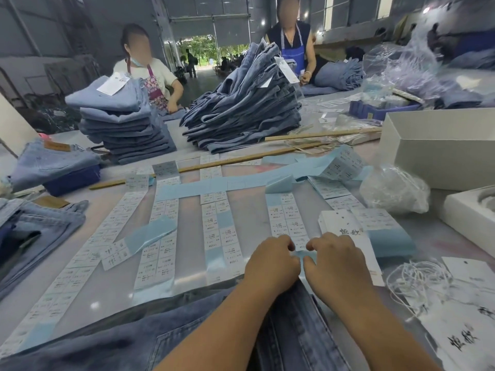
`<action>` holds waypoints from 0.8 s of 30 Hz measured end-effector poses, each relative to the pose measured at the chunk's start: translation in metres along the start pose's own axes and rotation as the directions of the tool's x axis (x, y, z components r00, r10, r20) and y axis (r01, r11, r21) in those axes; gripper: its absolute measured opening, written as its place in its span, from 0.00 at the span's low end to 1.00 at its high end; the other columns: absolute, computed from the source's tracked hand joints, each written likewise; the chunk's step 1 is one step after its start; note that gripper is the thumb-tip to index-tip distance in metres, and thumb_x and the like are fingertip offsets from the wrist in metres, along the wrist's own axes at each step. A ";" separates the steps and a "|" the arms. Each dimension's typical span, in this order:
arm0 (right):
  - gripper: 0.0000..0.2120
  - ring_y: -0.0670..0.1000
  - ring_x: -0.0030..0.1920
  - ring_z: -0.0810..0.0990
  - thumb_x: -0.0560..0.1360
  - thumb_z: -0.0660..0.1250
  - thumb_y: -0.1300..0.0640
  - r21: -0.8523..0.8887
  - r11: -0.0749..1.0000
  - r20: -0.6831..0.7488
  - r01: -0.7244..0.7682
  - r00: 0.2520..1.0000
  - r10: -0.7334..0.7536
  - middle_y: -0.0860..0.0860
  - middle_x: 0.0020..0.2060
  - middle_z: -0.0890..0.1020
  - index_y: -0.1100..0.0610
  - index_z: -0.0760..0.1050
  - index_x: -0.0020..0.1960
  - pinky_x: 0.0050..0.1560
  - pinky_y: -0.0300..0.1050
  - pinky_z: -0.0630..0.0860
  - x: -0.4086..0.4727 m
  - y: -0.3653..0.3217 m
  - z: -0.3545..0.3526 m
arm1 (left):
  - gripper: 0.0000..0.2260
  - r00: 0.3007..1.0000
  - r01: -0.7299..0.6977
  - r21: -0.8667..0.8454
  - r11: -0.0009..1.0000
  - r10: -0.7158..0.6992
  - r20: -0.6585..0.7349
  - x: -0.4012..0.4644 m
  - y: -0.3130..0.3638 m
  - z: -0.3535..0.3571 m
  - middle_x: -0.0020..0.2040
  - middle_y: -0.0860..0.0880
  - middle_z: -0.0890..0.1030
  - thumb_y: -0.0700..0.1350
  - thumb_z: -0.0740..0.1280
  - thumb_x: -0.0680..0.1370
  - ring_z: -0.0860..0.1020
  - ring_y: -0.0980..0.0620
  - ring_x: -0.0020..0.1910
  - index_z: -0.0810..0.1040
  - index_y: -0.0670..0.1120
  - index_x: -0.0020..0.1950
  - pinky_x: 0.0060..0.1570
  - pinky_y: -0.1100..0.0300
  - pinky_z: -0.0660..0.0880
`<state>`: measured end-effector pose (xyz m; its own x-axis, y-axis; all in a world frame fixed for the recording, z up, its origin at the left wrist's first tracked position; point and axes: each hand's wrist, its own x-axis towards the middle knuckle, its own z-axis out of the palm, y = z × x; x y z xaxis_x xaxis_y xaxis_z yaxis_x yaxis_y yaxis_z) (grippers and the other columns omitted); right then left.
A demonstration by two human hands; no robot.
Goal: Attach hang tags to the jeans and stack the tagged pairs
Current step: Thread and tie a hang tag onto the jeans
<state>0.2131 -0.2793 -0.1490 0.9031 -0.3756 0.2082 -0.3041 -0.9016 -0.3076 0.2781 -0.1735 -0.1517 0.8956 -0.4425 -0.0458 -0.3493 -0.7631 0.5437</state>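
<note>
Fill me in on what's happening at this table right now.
A person is working on hang tags for jeans. Both hands, the left hand and right hand, pinch at the end of a sticker strip, apparently peeling a label. A white hang tag lies beside the right hand, and dark jeans lie under the forearms. Two stacks of folded jeans stand farther back.

Glossy, smooth counter under me, catching the light. Label strips are matt white paper on shiny blue backing. At six o'clock, my jeans are coarse denim cloth; at twelve, a wooden stick, plain and matt.
</note>
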 end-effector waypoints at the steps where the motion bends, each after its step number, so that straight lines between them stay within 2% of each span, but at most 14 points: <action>1: 0.14 0.52 0.57 0.71 0.77 0.61 0.51 -0.030 0.999 0.017 0.011 1.000 -0.011 0.46 0.56 0.78 0.48 0.77 0.60 0.55 0.47 0.69 0.007 0.001 0.001 | 0.15 1.000 0.003 0.046 0.999 -0.004 0.019 0.009 0.000 0.006 0.62 0.49 0.75 0.47 0.62 0.79 0.74 0.49 0.60 0.75 0.50 0.65 0.56 0.55 0.73; 4: 0.14 0.52 0.58 0.70 0.77 0.61 0.54 -0.065 0.997 0.065 0.050 0.997 -0.045 0.46 0.57 0.78 0.49 0.77 0.60 0.56 0.47 0.68 0.027 0.007 0.009 | 0.17 0.999 -0.033 0.188 0.982 0.029 0.021 0.031 0.001 0.018 0.65 0.47 0.72 0.47 0.61 0.79 0.71 0.46 0.63 0.74 0.48 0.68 0.59 0.53 0.70; 7: 0.14 0.52 0.59 0.70 0.76 0.62 0.54 -0.082 0.992 0.099 0.099 0.991 -0.091 0.46 0.58 0.78 0.49 0.78 0.60 0.59 0.47 0.68 0.043 0.015 0.021 | 0.17 0.998 -0.056 0.211 0.976 0.063 -0.024 0.046 -0.003 0.025 0.65 0.47 0.73 0.45 0.62 0.78 0.70 0.45 0.62 0.75 0.48 0.67 0.59 0.54 0.69; 10: 0.13 0.52 0.58 0.71 0.76 0.62 0.52 -0.086 0.989 0.106 0.121 0.988 -0.112 0.45 0.57 0.78 0.48 0.80 0.58 0.59 0.47 0.64 0.052 0.020 0.035 | 0.15 0.997 -0.076 0.227 0.971 0.078 0.002 0.054 -0.008 0.033 0.63 0.47 0.75 0.43 0.62 0.78 0.71 0.45 0.60 0.78 0.48 0.64 0.57 0.54 0.70; 15: 0.09 0.52 0.55 0.71 0.77 0.61 0.49 -0.158 0.981 0.074 0.110 0.992 -0.099 0.44 0.51 0.79 0.47 0.80 0.49 0.58 0.47 0.59 0.056 0.023 0.051 | 0.10 0.997 -0.079 0.170 0.982 0.081 -0.002 0.054 -0.016 0.039 0.58 0.49 0.76 0.41 0.63 0.76 0.73 0.46 0.56 0.81 0.46 0.53 0.52 0.54 0.72; 18: 0.10 0.53 0.56 0.71 0.77 0.60 0.49 -0.175 0.980 0.074 0.099 0.993 -0.087 0.44 0.51 0.80 0.47 0.81 0.48 0.61 0.49 0.57 0.057 0.023 0.054 | 0.04 0.997 -0.070 0.131 0.989 0.073 -0.018 0.051 -0.016 0.038 0.51 0.48 0.76 0.38 0.62 0.74 0.74 0.45 0.51 0.75 0.45 0.42 0.46 0.53 0.72; 20: 0.11 0.52 0.57 0.71 0.77 0.60 0.49 -0.193 0.976 0.100 0.103 0.991 -0.085 0.44 0.52 0.80 0.47 0.81 0.50 0.62 0.50 0.56 0.058 0.023 0.054 | 0.04 0.997 -0.075 0.120 0.990 0.077 -0.015 0.050 -0.016 0.038 0.49 0.47 0.76 0.38 0.62 0.74 0.74 0.44 0.50 0.73 0.45 0.40 0.45 0.52 0.72; 24: 0.11 0.53 0.55 0.72 0.77 0.59 0.51 -0.216 0.971 0.093 0.105 0.992 -0.087 0.46 0.49 0.80 0.49 0.80 0.46 0.64 0.51 0.58 0.057 0.022 0.053 | 0.06 0.996 -0.085 0.107 0.991 0.087 -0.015 0.050 -0.018 0.038 0.51 0.47 0.76 0.39 0.62 0.74 0.74 0.44 0.51 0.78 0.42 0.45 0.47 0.51 0.74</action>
<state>0.2741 -0.3089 -0.1932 0.9503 -0.2746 0.1468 -0.2659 -0.9610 -0.0763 0.3187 -0.1997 -0.1952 0.8659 -0.5001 0.0145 -0.4514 -0.7686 0.4533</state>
